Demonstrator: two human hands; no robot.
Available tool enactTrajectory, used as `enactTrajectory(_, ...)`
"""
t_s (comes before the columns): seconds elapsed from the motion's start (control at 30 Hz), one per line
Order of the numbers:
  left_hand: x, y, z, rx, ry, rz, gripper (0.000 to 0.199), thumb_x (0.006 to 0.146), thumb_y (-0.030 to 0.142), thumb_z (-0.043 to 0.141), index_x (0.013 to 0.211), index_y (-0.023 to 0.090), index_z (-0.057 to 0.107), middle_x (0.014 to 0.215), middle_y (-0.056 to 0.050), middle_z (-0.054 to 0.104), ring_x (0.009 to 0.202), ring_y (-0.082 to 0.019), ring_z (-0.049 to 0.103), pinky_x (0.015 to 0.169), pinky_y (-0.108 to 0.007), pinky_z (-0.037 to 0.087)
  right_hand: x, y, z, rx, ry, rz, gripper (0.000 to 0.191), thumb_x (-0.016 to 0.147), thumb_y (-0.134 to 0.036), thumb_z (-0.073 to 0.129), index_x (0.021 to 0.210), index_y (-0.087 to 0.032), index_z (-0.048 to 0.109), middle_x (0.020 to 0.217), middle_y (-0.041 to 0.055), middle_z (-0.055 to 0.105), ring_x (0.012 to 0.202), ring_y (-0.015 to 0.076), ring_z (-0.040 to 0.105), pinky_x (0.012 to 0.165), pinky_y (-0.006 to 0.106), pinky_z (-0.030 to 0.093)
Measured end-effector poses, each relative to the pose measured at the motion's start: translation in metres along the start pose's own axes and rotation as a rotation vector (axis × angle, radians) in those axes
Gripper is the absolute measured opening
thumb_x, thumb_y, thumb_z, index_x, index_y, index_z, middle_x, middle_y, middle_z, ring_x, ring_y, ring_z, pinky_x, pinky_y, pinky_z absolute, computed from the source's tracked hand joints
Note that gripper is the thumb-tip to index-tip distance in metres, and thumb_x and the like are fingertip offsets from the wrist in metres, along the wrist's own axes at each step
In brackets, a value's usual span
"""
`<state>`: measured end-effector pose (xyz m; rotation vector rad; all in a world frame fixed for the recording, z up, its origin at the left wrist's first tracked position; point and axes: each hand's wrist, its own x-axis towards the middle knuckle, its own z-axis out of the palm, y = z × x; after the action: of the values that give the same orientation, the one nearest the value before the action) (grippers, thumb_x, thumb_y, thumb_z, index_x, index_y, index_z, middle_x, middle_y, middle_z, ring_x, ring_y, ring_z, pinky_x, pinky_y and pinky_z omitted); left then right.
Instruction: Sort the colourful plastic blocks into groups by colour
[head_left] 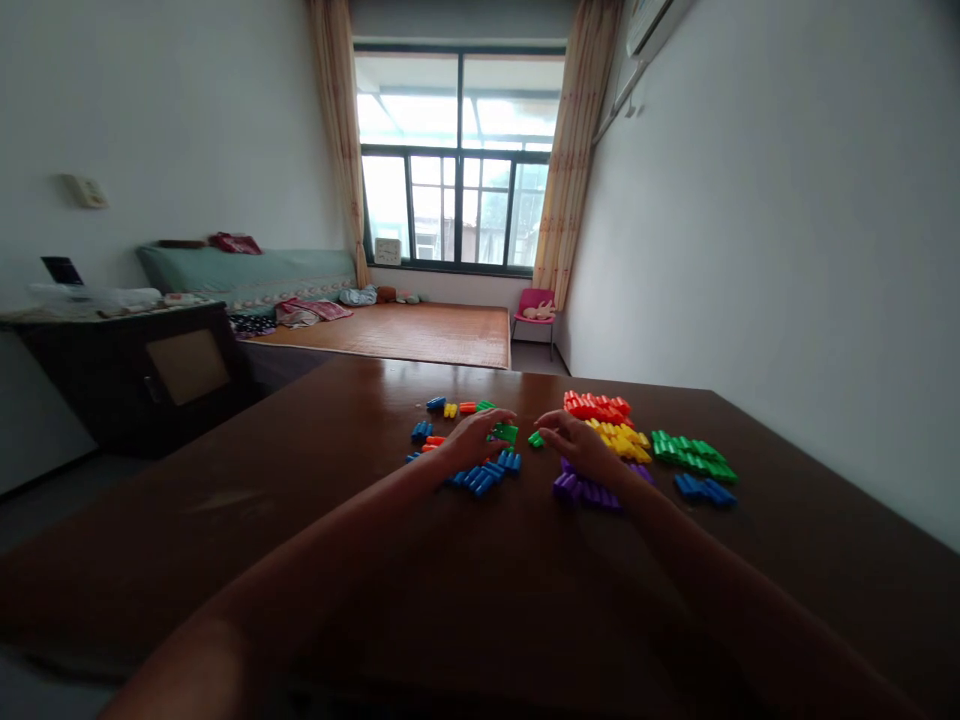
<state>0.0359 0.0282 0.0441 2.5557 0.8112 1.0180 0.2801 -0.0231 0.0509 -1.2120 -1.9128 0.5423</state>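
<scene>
My left hand [480, 433] reaches over the left group of plastic building pieces, its fingers stretched and curved above a green block [507, 434]. The thumb side is close to that block; the exact contact is unclear. My right hand [574, 440] is open, thumb and fingers apart, beside a small green piece [535, 439]. Blue pieces [480, 478] lie just below my left hand, and orange pieces [433, 442] to its left. Around my right hand and forearm are red pieces [598, 406], yellow pieces [621, 440] and purple pieces [589, 490], partly covered by the arm.
The brown table [247, 520] carries green rows [694, 455] and blue pieces [705, 490] on the right. A low bed [420, 330], a dark cabinet [180, 365] and a pink chair [535, 305] stand beyond it. A white wall [787, 220] runs along the right.
</scene>
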Motion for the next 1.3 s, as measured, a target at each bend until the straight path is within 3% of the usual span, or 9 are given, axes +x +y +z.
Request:
enactTrajectory(0.1, -0.004, 0.02, 0.006, -0.02, 0.02, 0.051, 0.043, 0.078, 0.02, 0.066, 0.121, 0.022, 0.06, 0.115, -0.007, 0.066, 0.105, -0.022, 0.061, 0.094, -0.035, 0.048, 0.009, -0.017, 0.033, 0.076, -0.047, 0.011, 0.036, 0.078, -0.052, 0.063, 0.096, -0.021, 0.058, 0.086, 0.0018, 0.067, 0.077, 0.0164, 0.062, 0.07, 0.03, 0.049)
enactTrajectory(0.2, -0.006, 0.024, 0.003, 0.017, 0.048, 0.069, 0.044, 0.081, 0.022, 0.064, 0.124, 0.025, 0.058, 0.122, -0.006, 0.062, 0.113, -0.023, 0.058, 0.098, -0.036, 0.046, 0.014, -0.015, 0.034, 0.105, 0.004, 0.047, 0.037, 0.074, -0.052, 0.067, 0.091, -0.021, 0.057, 0.079, 0.0, 0.065, 0.073, 0.0152, 0.06, 0.068, 0.03, 0.049)
enactTrajectory(0.3, -0.009, 0.005, -0.014, 0.076, 0.097, 0.031, 0.043, 0.081, 0.027, 0.062, 0.124, 0.026, 0.058, 0.133, -0.006, 0.055, 0.12, -0.024, 0.054, 0.105, -0.038, 0.043, 0.011, 0.009, -0.006, 0.091, 0.172, 0.119, 0.043, 0.07, -0.057, 0.068, 0.089, -0.019, 0.057, 0.082, 0.003, 0.066, 0.075, 0.0166, 0.06, 0.069, 0.031, 0.05)
enactTrajectory(0.47, -0.033, -0.066, -0.043, 0.104, 0.303, -0.263, 0.032, 0.085, 0.03, 0.048, 0.112, 0.023, 0.063, 0.124, -0.006, 0.058, 0.106, -0.021, 0.062, 0.092, -0.036, 0.054, -0.03, 0.087, -0.116, -0.248, 0.73, 0.392, 0.044, 0.065, -0.057, 0.067, 0.08, -0.018, 0.057, 0.079, 0.0082, 0.065, 0.073, 0.0202, 0.06, 0.068, 0.035, 0.049)
enactTrajectory(0.6, -0.06, -0.115, -0.051, 0.112, 0.429, -0.39, 0.029, 0.084, 0.029, 0.045, 0.101, 0.021, 0.066, 0.119, -0.007, 0.061, 0.094, -0.02, 0.066, 0.078, -0.032, 0.059, -0.075, 0.141, -0.154, -0.57, 0.83, 0.644, 0.029, 0.071, -0.048, 0.062, 0.069, -0.019, 0.056, 0.071, 0.0072, 0.064, 0.067, 0.0199, 0.059, 0.065, 0.033, 0.047)
enactTrajectory(0.77, -0.07, -0.132, -0.051, 0.07, 0.475, -0.439, 0.03, 0.081, 0.03, 0.049, 0.102, 0.019, 0.067, 0.118, -0.007, 0.061, 0.087, -0.019, 0.068, 0.081, -0.034, 0.059, -0.088, 0.154, -0.146, -0.799, 0.689, 0.819, 0.024, 0.079, -0.042, 0.057, 0.077, -0.019, 0.065, 0.074, 0.0076, 0.066, 0.07, 0.0199, 0.061, 0.065, 0.031, 0.045)
enactTrajectory(1.0, -0.068, -0.113, -0.047, 0.042, 0.427, -0.384, 0.03, 0.081, 0.032, 0.048, 0.097, 0.017, 0.068, 0.114, -0.009, 0.064, 0.098, -0.023, 0.066, 0.077, -0.034, 0.06, -0.079, 0.154, -0.138, -0.865, 0.568, 0.914, 0.032, 0.086, -0.046, 0.051, 0.09, -0.02, 0.069, 0.085, 0.011, 0.069, 0.077, 0.0227, 0.063, 0.068, 0.032, 0.044)
enactTrajectory(1.2, -0.06, -0.092, -0.042, 0.072, 0.414, -0.353, 0.028, 0.084, 0.03, 0.046, 0.098, 0.018, 0.068, 0.11, -0.009, 0.066, 0.1, -0.022, 0.065, 0.081, -0.034, 0.058, -0.074, 0.153, -0.13, -0.959, 0.698, 0.678, 0.033, 0.091, -0.038, 0.044, 0.09, -0.018, 0.07, 0.089, 0.0123, 0.068, 0.075, 0.0208, 0.058, 0.066, 0.031, 0.038)
enactTrajectory(1.3, -0.047, -0.082, -0.033, 0.134, 0.313, -0.314, 0.029, 0.087, 0.025, 0.043, 0.101, 0.019, 0.068, 0.109, -0.008, 0.067, 0.102, -0.021, 0.065, 0.085, -0.034, 0.056, -0.066, 0.143, -0.117, -1.021, 0.736, 0.49, 0.032, 0.093, -0.035, 0.042, 0.092, -0.017, 0.069, 0.089, 0.0115, 0.067, 0.076, 0.0201, 0.055, 0.064, 0.03, 0.032)
